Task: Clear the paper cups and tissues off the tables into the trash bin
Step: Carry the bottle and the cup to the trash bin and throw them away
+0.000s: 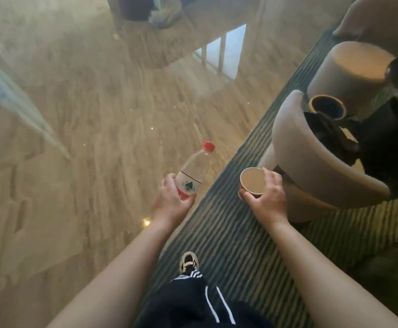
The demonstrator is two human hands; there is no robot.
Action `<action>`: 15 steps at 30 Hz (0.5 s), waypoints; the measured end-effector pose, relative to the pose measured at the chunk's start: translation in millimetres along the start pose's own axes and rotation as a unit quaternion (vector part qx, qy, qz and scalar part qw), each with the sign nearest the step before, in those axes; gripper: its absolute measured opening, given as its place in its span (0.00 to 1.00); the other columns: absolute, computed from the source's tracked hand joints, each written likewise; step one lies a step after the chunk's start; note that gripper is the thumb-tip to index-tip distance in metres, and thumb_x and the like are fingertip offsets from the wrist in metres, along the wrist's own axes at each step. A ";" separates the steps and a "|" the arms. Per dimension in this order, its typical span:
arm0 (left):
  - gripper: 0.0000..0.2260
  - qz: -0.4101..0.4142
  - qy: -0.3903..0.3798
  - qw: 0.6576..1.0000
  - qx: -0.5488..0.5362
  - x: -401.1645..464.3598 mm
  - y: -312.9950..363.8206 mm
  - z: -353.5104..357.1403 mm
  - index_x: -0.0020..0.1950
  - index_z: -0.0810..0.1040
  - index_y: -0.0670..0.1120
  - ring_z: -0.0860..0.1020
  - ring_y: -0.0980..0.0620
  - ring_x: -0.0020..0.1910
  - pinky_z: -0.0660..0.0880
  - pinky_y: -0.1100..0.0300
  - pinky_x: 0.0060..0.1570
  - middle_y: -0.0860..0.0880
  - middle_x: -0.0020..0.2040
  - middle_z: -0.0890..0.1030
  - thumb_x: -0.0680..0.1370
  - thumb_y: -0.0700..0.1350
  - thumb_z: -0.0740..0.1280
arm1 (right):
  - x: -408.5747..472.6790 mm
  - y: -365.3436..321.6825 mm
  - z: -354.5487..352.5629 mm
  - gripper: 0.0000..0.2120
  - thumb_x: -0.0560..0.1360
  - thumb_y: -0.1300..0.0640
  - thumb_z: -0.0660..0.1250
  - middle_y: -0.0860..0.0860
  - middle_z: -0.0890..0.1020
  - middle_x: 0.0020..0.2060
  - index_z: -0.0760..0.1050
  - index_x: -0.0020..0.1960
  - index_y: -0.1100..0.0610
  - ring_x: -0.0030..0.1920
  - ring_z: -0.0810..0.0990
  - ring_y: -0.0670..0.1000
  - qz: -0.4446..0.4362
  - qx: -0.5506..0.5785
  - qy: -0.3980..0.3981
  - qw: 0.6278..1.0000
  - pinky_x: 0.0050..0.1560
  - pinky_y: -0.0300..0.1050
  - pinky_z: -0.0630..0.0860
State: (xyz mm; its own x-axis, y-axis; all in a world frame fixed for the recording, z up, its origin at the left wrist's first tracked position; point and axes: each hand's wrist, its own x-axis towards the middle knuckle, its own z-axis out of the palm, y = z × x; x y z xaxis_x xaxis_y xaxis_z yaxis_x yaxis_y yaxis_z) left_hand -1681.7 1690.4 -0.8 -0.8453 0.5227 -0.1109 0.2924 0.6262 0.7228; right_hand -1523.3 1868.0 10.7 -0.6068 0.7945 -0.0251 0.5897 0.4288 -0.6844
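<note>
Head view, person walking. The polished stone floor (79, 129) fills the left and centre of the frame; a striped green carpet (235, 233) runs diagonally from the lower centre to the upper right. At the right edge stand two pale curved armchairs (311, 171), the nearer one holding dark clothing, with a round cream worktop (349, 67) between them. At the top edge, left of centre, a dark round vessel with a pale liner spilling over it (136, 8) is probably the trash bin, though blur prevents certainty.

Both forearms reach forward from the lower edge. The left hand (172, 200), centre frame, has its grip closed round the lower body of a clear plastic bottle (193, 174) with a red cap, tilted toward the upper right. The right hand (266, 195), just right of centre, has its grip curled round the side of a paper cup (252, 181), held upright with its mouth toward the camera; the cup appears empty or nearly so.

Step in hand, as judged: carrying collected items from the seating area toward the bin. The next move calls for crossing the floor toward the top of the frame, keeping the cup level, then releasing each item over the bin's opening.
</note>
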 end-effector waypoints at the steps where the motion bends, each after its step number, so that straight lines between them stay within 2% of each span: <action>1: 0.24 0.008 -0.006 1.000 0.000 26.7 8.8 -0.5 0.59 0.66 0.49 0.73 0.52 0.47 0.73 0.58 0.41 0.51 0.51 0.71 0.69 0.53 0.73 | 23.7 -6.3 0.4 0.40 0.69 0.49 0.74 0.53 0.65 0.69 0.59 0.73 0.58 0.66 0.68 0.54 0.007 0.005 0.003 1.000 0.66 0.51 0.70; 7: 0.23 0.032 -0.044 0.998 -0.029 167.8 61.9 23.2 0.60 0.69 0.47 0.73 0.51 0.49 0.74 0.58 0.47 0.49 0.53 0.72 0.69 0.50 0.74 | 144.4 -15.3 6.4 0.40 0.69 0.49 0.74 0.53 0.65 0.69 0.59 0.73 0.57 0.66 0.69 0.54 0.055 0.009 0.033 0.998 0.66 0.49 0.71; 11: 0.21 0.073 -0.064 0.995 -0.019 263.7 99.2 59.7 0.58 0.69 0.50 0.72 0.56 0.46 0.69 0.66 0.42 0.51 0.51 0.72 0.69 0.50 0.74 | 235.4 4.6 6.9 0.39 0.68 0.49 0.74 0.53 0.66 0.68 0.60 0.73 0.57 0.66 0.70 0.55 0.083 0.002 0.063 0.995 0.65 0.49 0.71; 15: 0.20 0.100 -0.082 0.991 -0.017 368.5 146.6 106.2 0.54 0.67 0.54 0.73 0.55 0.47 0.73 0.61 0.46 0.53 0.49 0.72 0.69 0.49 0.74 | 351.0 32.5 -3.9 0.39 0.68 0.49 0.74 0.54 0.66 0.69 0.60 0.73 0.58 0.67 0.69 0.54 0.092 0.008 0.094 0.991 0.67 0.49 0.69</action>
State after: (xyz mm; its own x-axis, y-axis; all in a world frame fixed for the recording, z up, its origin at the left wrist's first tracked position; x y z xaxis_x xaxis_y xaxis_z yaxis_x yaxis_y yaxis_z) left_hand -1902.8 2036.3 -8.2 -0.6869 0.7233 -0.0704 0.4293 0.4820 0.7638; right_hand -1715.0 2162.5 -17.5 -0.3783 0.9256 -0.0148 0.6719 0.2636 -0.6921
